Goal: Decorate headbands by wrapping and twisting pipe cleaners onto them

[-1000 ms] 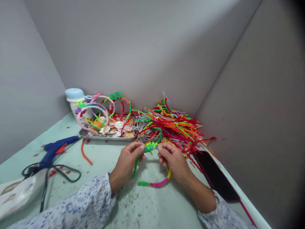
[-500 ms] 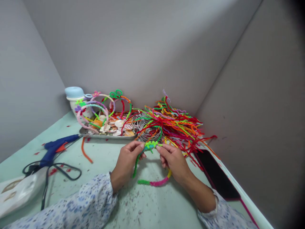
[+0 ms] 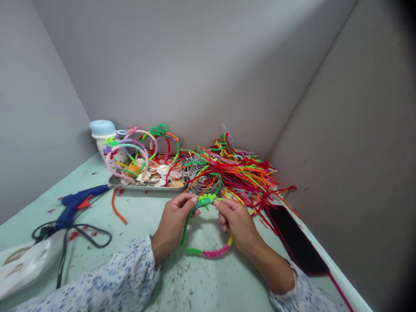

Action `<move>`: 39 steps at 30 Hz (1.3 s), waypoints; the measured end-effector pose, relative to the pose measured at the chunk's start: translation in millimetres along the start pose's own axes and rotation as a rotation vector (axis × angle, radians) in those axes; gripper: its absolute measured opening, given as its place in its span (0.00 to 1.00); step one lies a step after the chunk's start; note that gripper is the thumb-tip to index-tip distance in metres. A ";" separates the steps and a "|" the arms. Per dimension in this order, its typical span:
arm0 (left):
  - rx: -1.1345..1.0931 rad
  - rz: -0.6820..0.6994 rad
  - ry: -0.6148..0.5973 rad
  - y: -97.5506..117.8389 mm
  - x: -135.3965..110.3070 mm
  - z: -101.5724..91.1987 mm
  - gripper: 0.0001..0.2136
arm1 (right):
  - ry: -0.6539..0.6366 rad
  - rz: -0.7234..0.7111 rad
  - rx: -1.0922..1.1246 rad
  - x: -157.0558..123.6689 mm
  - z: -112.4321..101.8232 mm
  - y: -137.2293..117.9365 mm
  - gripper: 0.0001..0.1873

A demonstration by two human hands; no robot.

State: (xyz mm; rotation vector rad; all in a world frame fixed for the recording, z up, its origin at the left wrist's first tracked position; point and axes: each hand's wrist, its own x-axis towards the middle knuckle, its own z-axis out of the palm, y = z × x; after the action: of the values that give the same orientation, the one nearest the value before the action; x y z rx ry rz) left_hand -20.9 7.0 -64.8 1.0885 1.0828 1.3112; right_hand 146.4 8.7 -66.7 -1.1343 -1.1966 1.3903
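Between my two hands is a headband [image 3: 217,252] wrapped in fuzzy pipe cleaner, with green, pink, yellow and teal stretches. Its open ends point toward me. On its top sits a bumpy lime-green pipe cleaner [image 3: 207,199] bent into small loops. My left hand [image 3: 175,219] is closed, thumb and finger pinching the band at the left of the loops. My right hand [image 3: 237,223] pinches at their right end, where a short lime tip shows. The band behind the right fingers is hidden.
Behind my hands stand a metal tray [image 3: 149,188] of shells, finished headbands [image 3: 128,147], wire coils [image 3: 205,184] and a heap of pipe cleaners [image 3: 242,167]. At left lie a blue glue gun [image 3: 73,206] and a plastic bag [image 3: 30,264]; at right, a phone [image 3: 297,240].
Both hands keep their pinches in nearly the same place. The band's lower end has shifted very slightly left and down, and the whole view has moved a little.
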 end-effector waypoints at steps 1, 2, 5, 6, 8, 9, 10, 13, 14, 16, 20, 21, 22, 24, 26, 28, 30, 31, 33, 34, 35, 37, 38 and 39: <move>-0.007 -0.007 -0.010 -0.2 -0.3 0.2 0.10 | 0.002 0.001 0.004 0.2 0.3 -0.2 0.16; -0.024 -0.015 -0.023 -0.2 -0.6 0.5 0.12 | 0.004 0.001 0.008 0.5 0.6 -0.3 0.16; -0.075 -0.035 -0.059 0.3 -1.0 1.6 0.15 | 0.003 0.002 0.018 1.0 0.9 0.1 0.15; -0.086 -0.037 -0.061 0.5 -1.0 2.0 0.14 | 0.003 0.003 0.019 1.0 0.9 0.4 0.15; -0.108 -0.036 -0.044 1.1 -0.5 2.3 0.13 | 0.003 0.007 0.017 0.7 0.7 1.2 0.15; -0.122 -0.036 -0.030 1.5 -0.3 2.4 0.12 | 0.004 0.008 0.015 0.4 0.6 1.5 0.15; -0.137 -0.036 -0.015 1.9 0.0 2.4 0.12 | 0.005 0.009 0.012 0.1 0.5 1.8 0.16; -0.162 -0.047 0.004 3.2 0.3 2.2 0.11 | 0.006 0.011 0.006 -0.5 0.6 2.0 0.16; -0.162 -0.051 0.004 3.5 0.2 2.1 0.11 | 0.007 0.010 0.005 -0.5 0.6 2.0 0.16; -0.152 -0.055 0.005 3.4 -0.1 1.8 0.11 | 0.008 0.007 0.006 -0.4 0.9 1.6 0.16; -0.116 -0.051 0.024 2.3 -0.4 1.5 0.10 | 0.000 0.014 0.024 0.1 1.5 0.3 0.16; -0.109 -0.051 0.028 2.2 -0.3 1.6 0.10 | -0.005 0.017 0.037 0.2 1.8 -0.3 0.16; -0.104 -0.052 0.032 2.2 -0.1 1.7 0.10 | -0.009 0.020 0.053 0.2 2.1 -0.9 0.17; -0.099 -0.053 0.035 2.6 0.2 2.2 0.10 | -0.019 0.033 0.088 0.0 2.7 -2.0 0.17; -0.092 -0.058 0.010 2.9 0.2 2.7 0.11 | -0.028 0.048 0.117 -0.6 3.0 -2.7 0.18; -0.061 -0.072 -0.032 2.7 -0.3 3.0 0.11 | -0.035 0.050 0.132 -1.2 3.0 -2.8 0.18; -0.012 -0.095 -0.059 1.9 -0.8 2.9 0.10 | -0.040 0.046 0.136 -1.5 2.6 -2.5 0.19; 0.009 -0.105 -0.062 1.4 -1.0 2.7 0.10 | -0.041 0.044 0.138 -1.5 2.3 -2.3 0.19; 0.030 -0.117 -0.051 0.5 -1.1 2.2 0.10 | -0.034 0.037 0.148 -1.2 1.9 -2.0 0.19; 0.034 -0.118 -0.049 0.2 -1.1 2.0 0.10 | -0.026 0.034 0.156 -1.0 1.7 -1.9 0.19; 0.037 -0.116 -0.048 0.1 -1.1 1.8 0.10 | -0.016 0.031 0.165 -0.9 1.6 -1.8 0.18; 0.046 -0.112 -0.047 0.3 -1.3 1.7 0.11 | 0.003 0.025 0.178 -0.5 1.4 -1.5 0.17; 0.052 -0.113 -0.053 0.4 -1.5 1.7 0.11 | 0.010 0.024 0.182 -0.3 1.4 -1.2 0.16; 0.057 -0.116 -0.061 0.4 -1.7 1.6 0.12 | 0.014 0.022 0.184 -0.1 1.3 -0.9 0.16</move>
State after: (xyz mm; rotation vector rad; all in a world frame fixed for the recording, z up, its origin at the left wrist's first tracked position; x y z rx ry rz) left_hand -19.4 5.3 -64.2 1.0843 1.1274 1.1548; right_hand 145.1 8.6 -65.7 -1.0295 -1.0261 1.4747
